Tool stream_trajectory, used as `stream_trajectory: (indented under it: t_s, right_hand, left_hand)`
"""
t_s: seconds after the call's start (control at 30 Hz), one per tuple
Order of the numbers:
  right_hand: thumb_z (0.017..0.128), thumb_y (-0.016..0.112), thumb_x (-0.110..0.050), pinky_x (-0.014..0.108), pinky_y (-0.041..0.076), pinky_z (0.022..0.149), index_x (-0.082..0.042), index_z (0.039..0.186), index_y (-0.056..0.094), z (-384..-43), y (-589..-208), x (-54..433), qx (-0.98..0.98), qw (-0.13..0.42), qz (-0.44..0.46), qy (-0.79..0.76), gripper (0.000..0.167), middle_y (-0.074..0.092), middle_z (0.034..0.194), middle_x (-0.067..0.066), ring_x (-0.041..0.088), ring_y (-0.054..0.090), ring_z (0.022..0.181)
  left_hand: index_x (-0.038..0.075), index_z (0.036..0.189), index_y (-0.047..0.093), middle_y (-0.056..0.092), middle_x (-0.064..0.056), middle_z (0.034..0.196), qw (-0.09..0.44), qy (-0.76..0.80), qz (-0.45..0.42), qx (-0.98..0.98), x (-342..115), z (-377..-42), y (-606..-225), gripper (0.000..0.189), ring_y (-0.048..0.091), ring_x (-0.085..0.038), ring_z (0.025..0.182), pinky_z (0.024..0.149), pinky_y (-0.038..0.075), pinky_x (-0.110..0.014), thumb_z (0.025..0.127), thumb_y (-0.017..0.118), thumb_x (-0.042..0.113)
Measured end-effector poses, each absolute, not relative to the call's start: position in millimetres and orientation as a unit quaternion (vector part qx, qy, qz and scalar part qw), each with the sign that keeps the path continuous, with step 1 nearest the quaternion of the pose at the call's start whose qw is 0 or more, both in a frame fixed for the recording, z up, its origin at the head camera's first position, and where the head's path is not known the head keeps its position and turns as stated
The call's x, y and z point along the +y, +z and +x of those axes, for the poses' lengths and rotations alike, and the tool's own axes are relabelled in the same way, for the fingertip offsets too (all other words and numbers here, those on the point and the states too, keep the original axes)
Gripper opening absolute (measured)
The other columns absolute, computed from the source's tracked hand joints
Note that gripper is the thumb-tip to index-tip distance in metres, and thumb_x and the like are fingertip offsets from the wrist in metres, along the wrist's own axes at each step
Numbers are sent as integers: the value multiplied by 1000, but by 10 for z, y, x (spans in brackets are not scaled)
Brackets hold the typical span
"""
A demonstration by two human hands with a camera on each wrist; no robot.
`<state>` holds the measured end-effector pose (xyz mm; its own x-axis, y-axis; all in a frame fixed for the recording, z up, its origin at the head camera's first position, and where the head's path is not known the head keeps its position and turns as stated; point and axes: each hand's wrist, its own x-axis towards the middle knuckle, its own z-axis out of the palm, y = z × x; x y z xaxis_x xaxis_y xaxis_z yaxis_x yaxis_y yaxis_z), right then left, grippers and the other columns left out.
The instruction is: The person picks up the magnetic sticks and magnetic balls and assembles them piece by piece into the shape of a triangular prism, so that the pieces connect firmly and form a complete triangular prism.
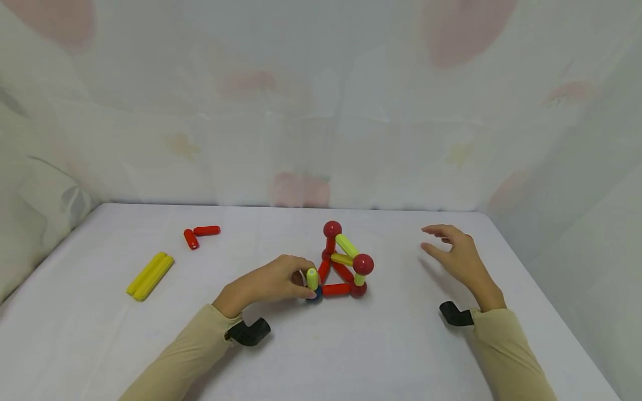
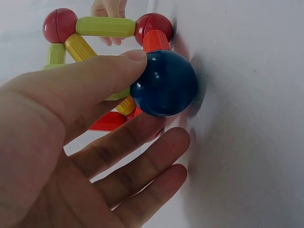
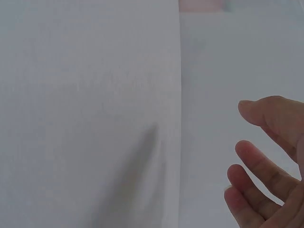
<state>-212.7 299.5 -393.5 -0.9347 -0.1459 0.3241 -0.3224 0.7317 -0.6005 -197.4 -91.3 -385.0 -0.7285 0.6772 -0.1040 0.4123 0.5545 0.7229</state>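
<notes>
My left hand (image 1: pixel 273 281) pinches a dark blue ball (image 2: pixel 166 84) between thumb and forefinger, at the near left corner of a magnetic stick-and-ball frame. A short lime rod (image 1: pixel 312 278) stands upright on that ball. Red rods (image 1: pixel 336 289) form a triangle on the table, joined by red balls (image 1: pixel 358 289) at its other corners. Two raised red balls (image 1: pixel 363 264) are linked by a lime rod (image 1: pixel 347 245), with a yellow rod (image 1: pixel 343 259) slanting below. Well off to the right, my right hand (image 1: pixel 458 259) hovers with loosely bent fingers, holding nothing.
Two short red rods (image 1: pixel 207 230) lie at the back left of the white table (image 1: pixel 391 345). Nearer, two longer yellow rods (image 1: pixel 150 275) lie side by side. A pale patterned curtain (image 1: pixel 371 111) hangs behind the table.
</notes>
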Motion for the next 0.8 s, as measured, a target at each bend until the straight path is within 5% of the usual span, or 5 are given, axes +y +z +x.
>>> stream_trajectory:
  t_s: [0.13,0.33,0.5,0.8]
  right_hand:
    - [91,70,-14,59,44,97,-2,125,63,-2124,-3931,3077,-930,135,111,323,36,61,128,24,43,54,117]
    - [92,70,-18,43,43,82,-4,126,63,-2128,-3943,3208,-940,135,66,307,37,58,123,25,36,50,100]
    - [94,67,-17,61,42,97,-2,128,60,-2132,-3984,3327,-938,128,49,318,39,52,136,29,45,49,122]
    - [95,67,-22,69,34,104,1,135,52,-2151,-4030,3479,-945,87,28,312,49,42,145,33,52,37,134]
  left_hand:
    - [18,93,67,64,7,85,190,351,315,861,-911,-1972,-3847,13,61,-11,78,67,52,-23,86,78,19]
    - [19,92,66,64,7,85,190,350,312,863,-907,-1965,-3844,13,62,-11,79,68,52,-23,86,78,19]
    - [19,92,67,64,8,85,189,350,311,863,-909,-1969,-3852,13,62,-11,78,68,52,-23,86,78,19]
    - [19,94,67,64,8,85,191,348,314,863,-916,-1973,-3847,12,61,-11,78,68,52,-23,87,77,21]
